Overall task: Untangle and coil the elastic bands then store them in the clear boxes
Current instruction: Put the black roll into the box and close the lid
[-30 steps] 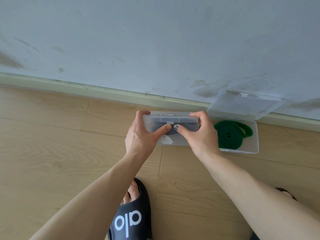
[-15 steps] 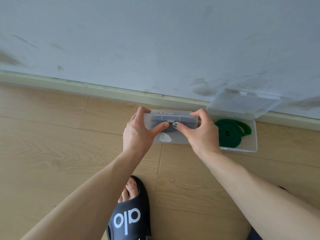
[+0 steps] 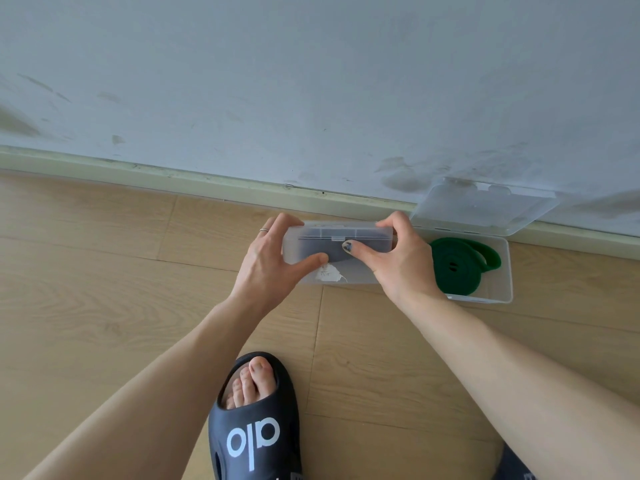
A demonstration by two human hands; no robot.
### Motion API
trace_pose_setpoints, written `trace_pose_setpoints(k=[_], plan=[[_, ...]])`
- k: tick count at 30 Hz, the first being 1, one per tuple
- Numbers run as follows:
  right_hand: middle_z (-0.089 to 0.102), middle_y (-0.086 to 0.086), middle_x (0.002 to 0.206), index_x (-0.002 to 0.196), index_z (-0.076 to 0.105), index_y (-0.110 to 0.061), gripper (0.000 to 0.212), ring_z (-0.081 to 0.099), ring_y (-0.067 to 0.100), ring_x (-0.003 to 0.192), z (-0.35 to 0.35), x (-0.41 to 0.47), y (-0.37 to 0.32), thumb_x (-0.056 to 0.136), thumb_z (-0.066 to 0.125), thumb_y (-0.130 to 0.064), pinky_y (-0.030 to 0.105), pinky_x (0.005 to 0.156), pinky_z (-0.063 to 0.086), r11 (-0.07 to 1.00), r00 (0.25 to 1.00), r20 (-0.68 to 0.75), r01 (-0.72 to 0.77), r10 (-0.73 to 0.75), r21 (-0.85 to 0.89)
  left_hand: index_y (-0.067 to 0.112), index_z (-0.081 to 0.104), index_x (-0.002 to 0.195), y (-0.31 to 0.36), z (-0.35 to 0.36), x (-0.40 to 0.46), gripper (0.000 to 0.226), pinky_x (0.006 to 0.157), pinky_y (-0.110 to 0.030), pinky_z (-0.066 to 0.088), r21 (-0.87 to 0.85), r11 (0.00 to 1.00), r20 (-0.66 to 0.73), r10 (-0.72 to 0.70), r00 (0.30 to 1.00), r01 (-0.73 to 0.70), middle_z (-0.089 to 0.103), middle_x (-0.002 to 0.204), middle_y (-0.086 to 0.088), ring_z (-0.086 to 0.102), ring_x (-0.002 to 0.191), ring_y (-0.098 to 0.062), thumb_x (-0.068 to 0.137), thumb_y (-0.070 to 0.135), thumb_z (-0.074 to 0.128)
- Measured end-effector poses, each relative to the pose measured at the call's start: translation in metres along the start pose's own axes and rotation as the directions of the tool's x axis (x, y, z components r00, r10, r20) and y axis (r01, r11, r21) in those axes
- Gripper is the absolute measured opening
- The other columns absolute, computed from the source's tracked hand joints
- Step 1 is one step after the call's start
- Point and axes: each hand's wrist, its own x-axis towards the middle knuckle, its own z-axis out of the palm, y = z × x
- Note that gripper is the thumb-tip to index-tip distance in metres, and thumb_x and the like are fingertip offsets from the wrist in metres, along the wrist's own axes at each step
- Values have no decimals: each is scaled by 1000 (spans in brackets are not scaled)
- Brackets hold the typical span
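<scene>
From the head view, I am watching both hands working on the nearer clear box (image 3: 337, 252), which is sitting on the wooden floor (image 3: 104, 289) close to the skirting board (image 3: 173, 180). The left hand (image 3: 273, 261) is gripping the box's left end, fingers curled over the top and thumb pressing along the front. The right hand (image 3: 398, 261) is gripping the right end the same way, its thumb lying across the front just under the latch (image 3: 336, 239). I am reading this two-sided hold as a squeeze to snap the lid shut, each thumb bracing beside the clasp while the fingers are pushing down from above. A dark band (image 3: 332, 252) is showing through the frosted wall, though the plastic is blurring it too much for me to say how neatly it is coiled. A torn white label (image 3: 327, 273) is sticking to the front.

Just beside it on the right, touching or nearly so, the second clear box (image 3: 498, 292) is standing with its lid (image 3: 485, 209) leaning back against the wall (image 3: 311, 81), and the coiled green band (image 3: 457, 266) is lying inside, so that one is stored but not yet closed. A black slide sandal (image 3: 256, 431) is showing at the bottom.

Compared with a second ago, the left thumb is sitting lower and further left, away from the latch, while the right thumb is holding its place. The boxes and the green band are lying where they were.
</scene>
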Motion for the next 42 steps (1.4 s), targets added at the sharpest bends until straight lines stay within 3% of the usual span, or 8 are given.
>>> trace_pose_setpoints(k=[7,13,17,20,25,35,39,42], plan=[[62,-6,85,107,52,-22,47,58,12,77,0,2,2,83,82,-50,19,61,41,995,996,15,87,-87,-49,33,48,120,3,-1,1,53,75,-29,45,67,998,22,0,1000,-2,53,118,15,54,99,-12,82,55,77],[66,-3,98,108,51,-21,50,62,19,91,2,2,8,82,82,-51,31,74,49,995,995,-8,99,-99,-32,13,42,138,5,0,3,106,120,-43,32,578,758,109,294,949,-301,43,147,-6,39,140,-28,58,71,81],[54,5,131,128,43,-14,80,55,23,113,-2,-3,19,75,86,-55,35,91,51,933,957,161,275,-241,-233,13,48,129,5,-1,6,88,90,-33,54,634,687,130,357,925,-355,53,128,0,52,118,-23,62,51,92],[42,17,151,130,41,-5,101,52,35,129,-4,-2,27,60,93,-57,45,103,50,719,881,251,473,-402,-509,13,54,122,4,-1,4,82,80,-32,56,643,672,121,384,916,-367,59,121,0,54,116,-24,58,45,94],[56,10,109,108,49,-7,91,58,29,93,-6,1,27,48,98,-55,40,77,56,579,785,225,587,-576,-566,10,58,118,0,3,-3,78,89,-34,54,665,642,95,433,896,-381,62,118,-3,58,120,-28,59,48,93],[56,19,116,110,47,-6,77,58,37,105,-11,0,35,60,96,-38,47,94,51,390,728,327,627,-603,-674,14,53,115,16,8,16,79,86,-40,48,724,479,235,507,829,-497,54,111,-6,54,96,-28,63,66,83],[58,17,108,99,55,-6,38,58,36,101,-20,1,46,70,77,7,45,91,50,276,622,406,716,-670,-641,16,57,103,15,22,15,62,72,-38,47,766,400,289,486,825,-504,54,101,-6,53,84,-27,57,33,95],[58,17,105,93,56,-7,45,59,37,98,-18,7,46,60,69,21,44,85,52,334,639,367,709,-676,-620,14,60,100,18,24,26,60,67,-38,48,793,411,255,447,857,-450,56,96,-7,55,79,-28,54,28,97]])
